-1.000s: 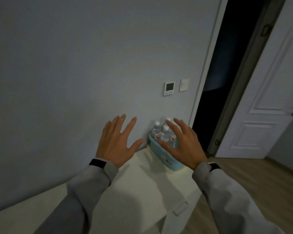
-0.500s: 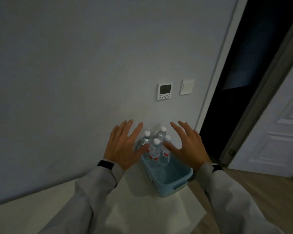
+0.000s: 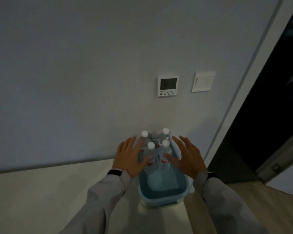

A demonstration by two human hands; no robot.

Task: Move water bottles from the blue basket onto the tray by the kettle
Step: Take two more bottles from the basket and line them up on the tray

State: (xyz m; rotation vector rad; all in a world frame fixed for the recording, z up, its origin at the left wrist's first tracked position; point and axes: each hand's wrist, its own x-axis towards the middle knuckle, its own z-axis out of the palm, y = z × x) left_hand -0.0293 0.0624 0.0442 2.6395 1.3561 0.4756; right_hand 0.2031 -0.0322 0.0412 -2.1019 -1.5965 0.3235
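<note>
A blue basket stands on a white counter against the wall. Several clear water bottles with white caps and red labels stand upright in its far half; the near half is bare. My left hand hovers at the basket's left side, fingers spread, thumb near a front bottle. My right hand hovers at the right side, fingers spread, thumb near the other front bottle. Neither hand grips anything. No tray or kettle is in view.
The white counter runs to the left of the basket. On the wall above hang a thermostat and a light switch. A dark open doorway lies to the right, with wooden floor below.
The view has moved closer and swung over the basket. Both hands have come down either side of the bottles, nearer to them than before.
</note>
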